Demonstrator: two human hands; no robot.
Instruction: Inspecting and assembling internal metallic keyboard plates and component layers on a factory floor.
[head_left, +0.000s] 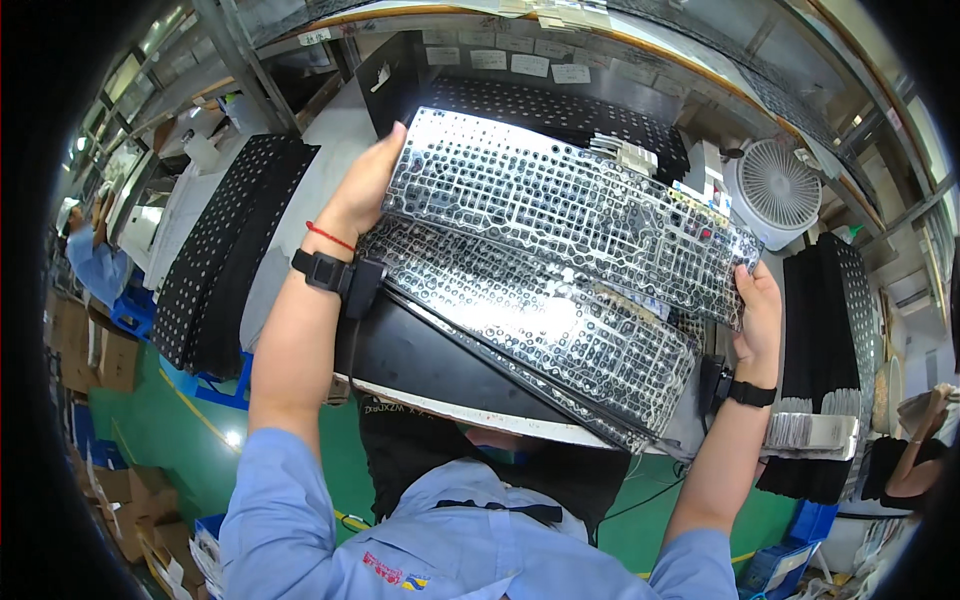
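A keyboard membrane sheet (560,195), clear with dark round domes and printed traces, is stretched tilted between my two hands. My left hand (370,185) grips its left end, thumb along the upper corner and the other fingers hidden behind. At its lower right corner, my right hand (757,305) is closed on the edge with the thumb in front. Beneath it lie more membrane sheets (520,310), shiny and partly covered by the held one. Thin black strips (490,350) run slantwise along their near edge, on the black work surface (400,345).
A white fan (780,185) stands at the back right. Stacks of black dotted panels lie left (235,240), behind (560,110) and right (825,310). White bundled pieces (810,435) sit near my right forearm. Co-workers are at both sides, one in a blue sleeve (95,260) at left.
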